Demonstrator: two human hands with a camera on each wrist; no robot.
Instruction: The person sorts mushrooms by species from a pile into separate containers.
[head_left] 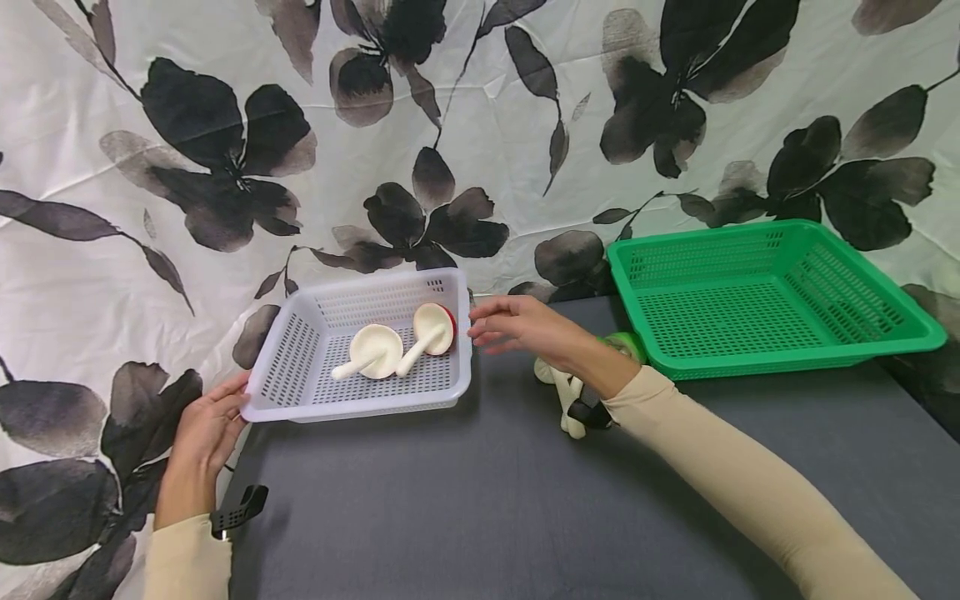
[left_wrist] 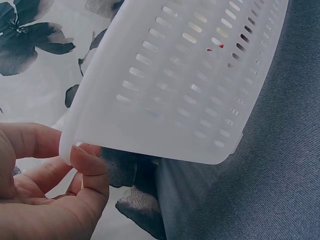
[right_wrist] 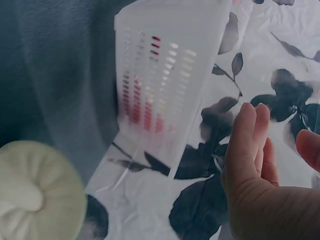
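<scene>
At the left of the table, my left hand pinches the front left corner of a white perforated basket, thumb and fingers around the rim in the left wrist view. Two mushroom-shaped toys lie in it with cream undersides and stems up: one toy in the middle, the other, red-edged, at the right. My right hand reaches toward the basket's right side, fingers extended and holding nothing. Under my right wrist lie more cream-stemmed mushroom toys, partly hidden by the arm; one has a green edge.
A green perforated basket stands at the back right of the grey-covered table, with nothing in it. Behind the table hangs a white cloth with dark flowers. A black band is on my left wrist.
</scene>
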